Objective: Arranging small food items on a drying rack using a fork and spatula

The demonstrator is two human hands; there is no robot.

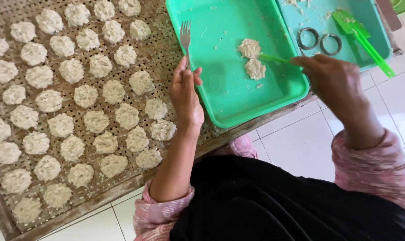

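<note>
Slide your right hand's (332, 80) green stick (274, 58) flat under the patty (255, 68); keep left fingers (187, 73) clamped on the fork (185, 40), steadying it.

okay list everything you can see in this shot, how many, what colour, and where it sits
Woven drying rack: one, brown, left half of the view.
Flattened patties on the rack: several dozen in rows, off-white.
Green tray: one, bright green, centre, resting partly on the rack.
Patties on the green tray: two, off-white, touching each other.
Teal tray: one, blue-green, top right, beside the green tray.
Metal rings: two, grey, in the teal tray.
Green spatula: one, lying across the teal tray.
Fork: one, silver, tines up.
Green stick tool: one, tip at the tray patties.
Floor tiles: white, lower right.
Left hand: holds the fork.
Right hand: holds the green stick tool.
</note>
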